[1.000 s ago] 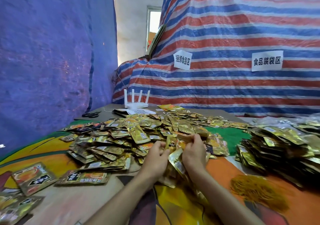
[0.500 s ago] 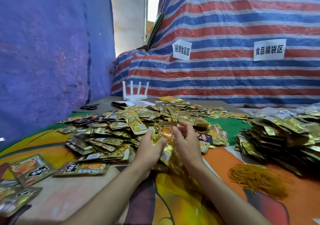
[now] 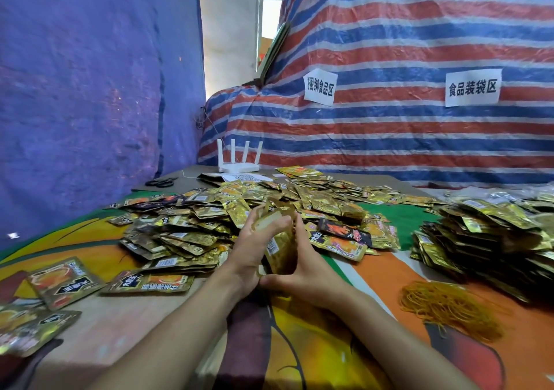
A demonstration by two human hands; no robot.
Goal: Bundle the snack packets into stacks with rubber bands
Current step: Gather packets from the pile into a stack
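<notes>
Both hands closed in since prior frame — left hand point(image 3: 253, 250) and right hand point(image 3: 302, 265) clamp packet stack point(image 3: 277, 239) edgewise, squaring it for banding.

White router point(image 3: 238, 166) at 12 on the far table edge, four antennas up. Printed sheet point(image 3: 245, 177) just in front of it. Scissors point(image 3: 160, 182) at 10. Blue tarp point(image 3: 90, 90) from 9 to 11. Striped tarp point(image 3: 419, 138) from 12 to 3, carrying left sign point(image 3: 319, 87) and right sign point(image 3: 473, 87). Cartoon-print cloth point(image 3: 314, 344) covers the table.
</notes>
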